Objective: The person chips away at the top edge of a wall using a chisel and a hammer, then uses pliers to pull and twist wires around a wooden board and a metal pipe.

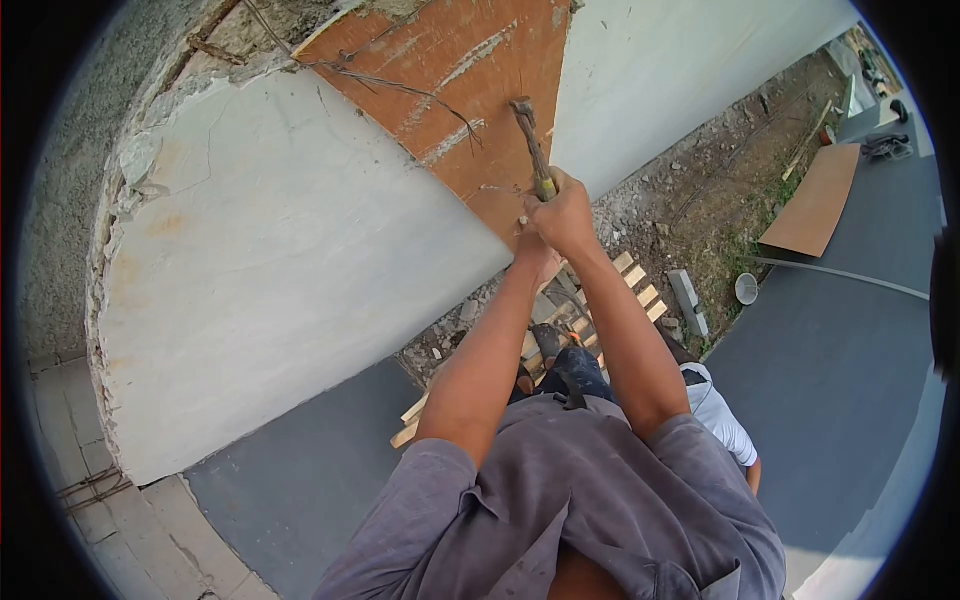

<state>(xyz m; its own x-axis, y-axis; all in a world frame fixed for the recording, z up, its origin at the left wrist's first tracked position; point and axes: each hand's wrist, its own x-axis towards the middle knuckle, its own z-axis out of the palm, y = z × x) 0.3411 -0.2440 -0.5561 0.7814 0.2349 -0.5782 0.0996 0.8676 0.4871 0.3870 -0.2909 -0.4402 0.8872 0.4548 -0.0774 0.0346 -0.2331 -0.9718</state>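
Clearly, the right hand (566,212) is clamped around the handle of a hammer (532,150), which reaches up from the fist with its head farthest from the wearer. The left hand (537,247) is tucked just below and beside the right, partly covered by it; whether its fingers are closed on something cannot be told. Both bare forearms stretch forward from a grey shirt (600,485).

Directly behind the hammer and above the grip is a reddish-brown board (460,75), streaked with pale smears and narrowing toward the hands. Whether the hammer head touches it is hard to tell. Thin wires (400,88) trail across the board, up and to the left of the grip. A broad white wall (290,240) lies left of the hands, its far edge rough and broken; another white surface (650,85) lies to the upper right.

Below the grip are pale wooden slats (627,268), with a shoe (546,340) among them. Right of the hands, on and beside rubble-strewn ground (730,150), are a long grey block (688,302), a small white bucket (746,288) and, farther off, a brown sheet (815,198). Lower right of the grip, another person in a white shirt (715,408) is partly hidden behind the wearer's arm.
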